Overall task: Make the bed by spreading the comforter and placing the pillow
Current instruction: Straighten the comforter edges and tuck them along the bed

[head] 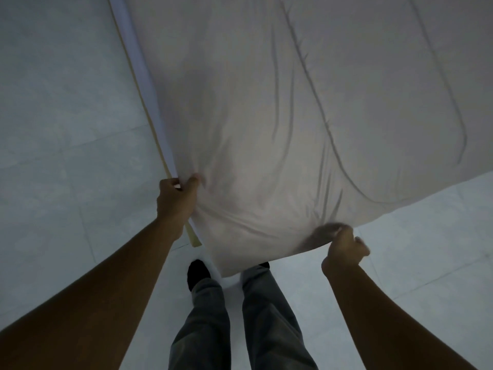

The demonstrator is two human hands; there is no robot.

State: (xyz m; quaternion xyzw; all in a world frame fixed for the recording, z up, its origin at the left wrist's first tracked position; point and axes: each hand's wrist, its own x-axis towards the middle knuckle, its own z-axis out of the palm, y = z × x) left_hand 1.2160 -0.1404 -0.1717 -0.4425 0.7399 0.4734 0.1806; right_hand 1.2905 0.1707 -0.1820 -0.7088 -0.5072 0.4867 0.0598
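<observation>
A pale grey-white quilted comforter fills the upper middle and right of the head view and covers the bed. Its near edge hangs off the foot of the bed above my legs. My left hand grips the comforter's left near corner beside the bed edge. My right hand pinches the near edge further right, blurred by motion. The cloth bunches and creases between both hands. No pillow is in view.
The bed's left side shows a white mattress strip and a thin wooden frame rail. Pale tiled floor lies on the left and at the lower right. My legs in dark trousers stand at the foot of the bed.
</observation>
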